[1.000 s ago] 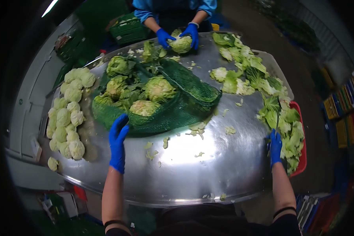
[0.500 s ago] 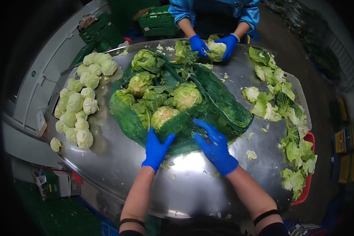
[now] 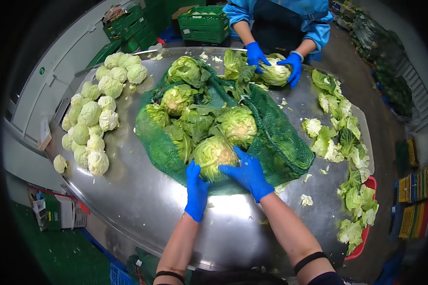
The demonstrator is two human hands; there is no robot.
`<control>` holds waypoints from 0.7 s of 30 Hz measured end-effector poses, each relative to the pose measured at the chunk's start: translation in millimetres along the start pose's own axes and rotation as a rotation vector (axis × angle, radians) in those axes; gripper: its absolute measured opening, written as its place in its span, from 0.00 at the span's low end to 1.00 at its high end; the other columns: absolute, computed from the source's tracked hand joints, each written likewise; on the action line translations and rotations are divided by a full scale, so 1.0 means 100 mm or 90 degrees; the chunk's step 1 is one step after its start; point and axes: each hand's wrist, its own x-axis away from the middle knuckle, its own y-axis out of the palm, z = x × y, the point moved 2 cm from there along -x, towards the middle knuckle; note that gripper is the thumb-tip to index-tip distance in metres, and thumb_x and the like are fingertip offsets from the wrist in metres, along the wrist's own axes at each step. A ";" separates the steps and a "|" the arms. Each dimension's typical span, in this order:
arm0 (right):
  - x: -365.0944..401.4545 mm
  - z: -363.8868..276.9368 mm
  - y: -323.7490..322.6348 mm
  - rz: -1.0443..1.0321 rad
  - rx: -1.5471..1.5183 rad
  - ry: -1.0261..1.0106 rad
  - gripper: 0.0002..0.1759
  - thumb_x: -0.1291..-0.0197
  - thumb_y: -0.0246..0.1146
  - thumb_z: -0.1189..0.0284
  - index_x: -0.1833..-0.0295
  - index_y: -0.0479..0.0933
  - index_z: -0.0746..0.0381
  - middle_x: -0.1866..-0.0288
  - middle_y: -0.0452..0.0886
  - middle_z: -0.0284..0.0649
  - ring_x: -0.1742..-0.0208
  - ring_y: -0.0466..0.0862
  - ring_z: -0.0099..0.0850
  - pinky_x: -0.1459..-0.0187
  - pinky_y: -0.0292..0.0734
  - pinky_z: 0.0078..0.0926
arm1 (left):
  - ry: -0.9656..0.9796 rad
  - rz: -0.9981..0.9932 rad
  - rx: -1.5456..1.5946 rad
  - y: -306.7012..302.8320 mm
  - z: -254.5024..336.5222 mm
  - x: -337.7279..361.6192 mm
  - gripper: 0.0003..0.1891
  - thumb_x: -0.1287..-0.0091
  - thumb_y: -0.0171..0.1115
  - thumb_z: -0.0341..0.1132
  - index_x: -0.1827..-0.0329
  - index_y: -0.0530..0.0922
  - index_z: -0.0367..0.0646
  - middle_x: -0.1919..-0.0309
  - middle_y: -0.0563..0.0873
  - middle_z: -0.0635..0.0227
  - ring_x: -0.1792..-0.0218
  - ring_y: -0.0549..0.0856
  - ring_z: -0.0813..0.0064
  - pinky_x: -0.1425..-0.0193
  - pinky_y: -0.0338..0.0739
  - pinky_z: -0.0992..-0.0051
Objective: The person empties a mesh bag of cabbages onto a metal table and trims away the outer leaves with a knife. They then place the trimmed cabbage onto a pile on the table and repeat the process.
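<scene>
A cabbage with green outer leaves and a pale stem end lies at the near edge of the green mesh sack. My gloved left hand is against its near left side, fingers up along it. My right hand grips its right side, thumb across the front and fingers over the top. Behind it, more untrimmed cabbages rest on the spread sack, among them one at the right, one at the upper left and one at the back.
Trimmed pale cabbages are piled along the table's left side. Loose leaves line the right edge, above a red bin. Across the steel table, a co-worker's gloved hands hold another cabbage. Green crates stand behind.
The mesh at the near side has been drawn back, baring the front cabbage. My hands have closed in on it from both sides. The camera view has shifted slightly.
</scene>
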 end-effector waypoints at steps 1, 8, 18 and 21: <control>0.09 0.03 -0.04 0.000 -0.080 0.003 0.50 0.54 0.73 0.47 0.30 0.66 0.65 0.47 0.82 0.51 0.51 0.84 0.39 0.47 0.77 0.33 | 0.110 -0.003 -0.046 0.08 0.01 0.12 0.32 0.32 0.57 0.46 0.28 0.61 0.43 0.33 0.69 0.61 0.34 0.70 0.63 0.30 0.65 0.61; 0.94 -0.48 -0.74 0.014 -0.464 -0.094 0.57 0.61 0.82 0.65 0.25 0.59 0.61 0.38 0.76 0.37 0.73 0.66 0.14 0.66 0.70 0.13 | 0.507 -0.059 -0.381 1.11 0.65 1.13 0.47 0.45 0.65 0.47 0.24 0.52 0.43 0.27 0.58 0.60 0.27 0.61 0.61 0.24 0.54 0.60; 2.35 0.34 -0.56 -0.034 -0.642 0.222 0.42 0.48 0.74 0.58 0.31 0.66 0.65 0.55 0.81 0.35 0.70 0.74 0.15 0.66 0.73 0.16 | 0.236 -0.134 -0.819 0.85 0.19 2.34 0.52 0.56 0.79 0.50 0.28 0.63 0.39 0.36 0.62 0.56 0.40 0.70 0.59 0.40 0.70 0.66; 2.72 0.81 -0.28 -0.069 -0.667 0.384 0.40 0.44 0.71 0.57 0.32 0.67 0.67 0.60 0.80 0.34 0.68 0.77 0.19 0.64 0.75 0.20 | 0.011 -0.125 -0.926 0.47 -0.31 2.38 0.52 0.56 0.79 0.50 0.29 0.63 0.36 0.38 0.63 0.54 0.44 0.73 0.58 0.42 0.72 0.65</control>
